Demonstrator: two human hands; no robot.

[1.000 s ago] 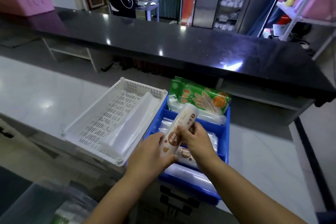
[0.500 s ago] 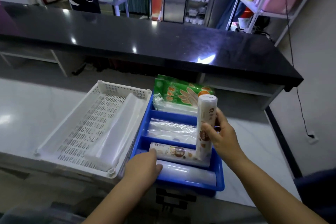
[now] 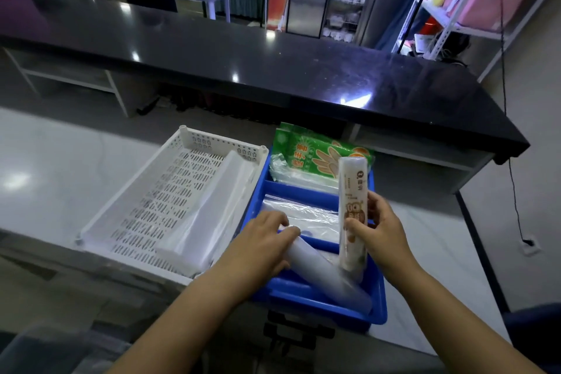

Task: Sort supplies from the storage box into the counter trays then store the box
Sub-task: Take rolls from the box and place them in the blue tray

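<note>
Counter of glossy black stone [image 3: 273, 70] spans the far side, above a pale grey worktop [image 3: 60, 167] where two trays sit side by side, touching. White perforated plastic tray [image 3: 158, 200] on the left holds a long translucent white folded stack of plastic bags [image 3: 209, 206] along its right wall. Blue plastic divided tray [image 3: 376, 310] on the right carries a green printed glove packet [image 3: 309, 152] lying over clear bags in its far compartment, and clear plastic film [image 3: 303, 212] in the middle one. Left hand [image 3: 261, 246] is curled around a plain translucent white roll [image 3: 321, 276] lying slanted in the near compartment. Right hand [image 3: 379, 231] grips a white printed roll with brown cartoon label [image 3: 353, 209], held upright with its lower end down in the near compartment, touching the plain roll.
</note>
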